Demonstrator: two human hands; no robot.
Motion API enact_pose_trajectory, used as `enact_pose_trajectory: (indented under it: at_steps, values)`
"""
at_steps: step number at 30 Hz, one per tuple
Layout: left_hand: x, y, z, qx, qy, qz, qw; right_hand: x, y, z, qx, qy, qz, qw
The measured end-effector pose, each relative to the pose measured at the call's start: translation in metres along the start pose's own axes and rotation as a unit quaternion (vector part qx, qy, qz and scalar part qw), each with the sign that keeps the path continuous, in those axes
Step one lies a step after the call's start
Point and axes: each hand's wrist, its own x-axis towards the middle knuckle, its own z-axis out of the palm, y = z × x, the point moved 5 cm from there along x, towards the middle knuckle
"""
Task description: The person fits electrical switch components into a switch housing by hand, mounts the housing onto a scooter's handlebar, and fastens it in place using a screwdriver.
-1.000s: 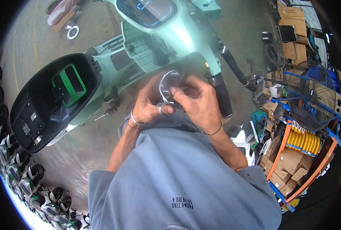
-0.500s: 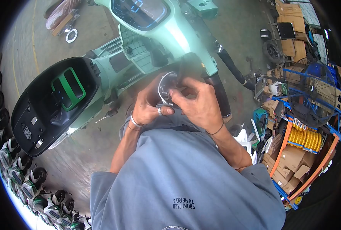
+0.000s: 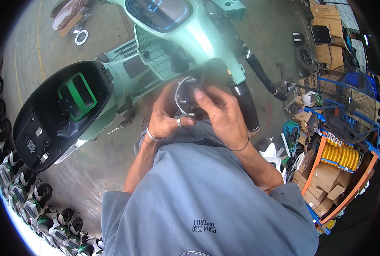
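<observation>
In front of my waist I hold a round dark part [image 3: 183,102] with a pale curved rim and several small shiny pegs inside. My left hand [image 3: 165,119] wraps round its left and lower edge, with the ringed thumb below the rim. My right hand [image 3: 225,114] is at its right side, thumb against the dark inside and fingers curled behind, partly hidden. Just beyond my hands stands a mint-green scooter [image 3: 194,38] with a lit display [image 3: 158,13]. Its black seat bucket [image 3: 40,136] lies open to the left, a green frame inside.
A fan [image 3: 348,102] and an orange-and-blue rack [image 3: 367,166] with yellow coils [image 3: 340,155] and cardboard boxes [image 3: 326,177] stand at the right. Many scooters [image 3: 44,194] line the far left. A white ring [image 3: 82,37] and wrapped parcels [image 3: 70,15] lie on the floor.
My right thumb has lifted and shifted up and right over the round part, opening more of its inside to view. My left hand keeps its hold.
</observation>
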Motion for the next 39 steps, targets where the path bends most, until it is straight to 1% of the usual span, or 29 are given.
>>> enact_pose_trajectory:
  at_steps: [2,3,5,7,9,11,15,17,25,27,29,31,33,35,37,39]
  values:
    - [0.001,0.0,0.0,0.002,0.002,-0.003,1.0,0.002,0.005,0.0,0.017,0.038,-0.047,0.998]
    - [0.0,0.0,-0.001,-0.007,0.002,-0.006,1.0,0.002,0.004,0.0,0.017,0.04,-0.047,0.998]
    - [0.0,-0.001,-0.001,-0.018,-0.003,-0.011,1.0,0.001,-0.001,-0.001,-0.065,0.045,-0.061,0.995]
    - [0.001,-0.002,-0.003,-0.009,-0.001,0.003,1.0,0.006,0.004,-0.003,-0.072,0.054,-0.072,0.993]
    - [0.001,-0.001,-0.002,-0.024,-0.014,-0.009,1.0,0.006,0.005,-0.005,-0.101,0.069,-0.111,0.986]
    - [0.001,0.0,-0.003,0.034,-0.023,0.012,0.999,0.007,0.003,-0.005,-0.099,0.075,-0.117,0.985]
    - [0.003,0.004,0.001,0.008,-0.017,0.028,0.999,0.007,-0.006,-0.005,-0.126,0.067,-0.143,0.979]
    - [0.003,0.002,-0.002,0.033,-0.022,0.015,0.999,0.008,-0.008,-0.006,-0.138,0.065,-0.145,0.978]
    - [0.005,0.007,-0.001,0.014,-0.043,0.023,0.999,0.006,-0.01,-0.005,-0.164,0.052,-0.134,0.976]
    - [0.006,0.008,-0.003,0.024,-0.045,0.023,0.998,0.007,-0.011,-0.004,-0.166,0.024,-0.098,0.981]
    - [0.005,0.008,-0.003,0.01,-0.041,0.018,0.999,0.007,-0.014,-0.003,-0.154,0.012,-0.091,0.984]
    - [0.006,0.009,-0.001,0.026,-0.04,0.024,0.999,0.007,-0.01,0.0,-0.14,0.002,-0.082,0.987]
    - [0.006,0.006,0.001,0.011,-0.013,0.057,0.998,0.009,-0.007,0.0,-0.103,0.031,-0.117,0.987]
    - [0.008,0.011,0.004,0.026,-0.013,0.067,0.997,0.005,-0.013,0.0,-0.113,0.009,-0.104,0.988]
    - [0.006,0.011,0.009,0.016,-0.005,0.082,0.996,-0.001,-0.018,0.002,-0.105,0.024,-0.085,0.991]
    - [0.008,0.01,0.01,0.022,-0.001,0.085,0.996,0.0,-0.012,0.0,-0.085,0.007,-0.1,0.991]
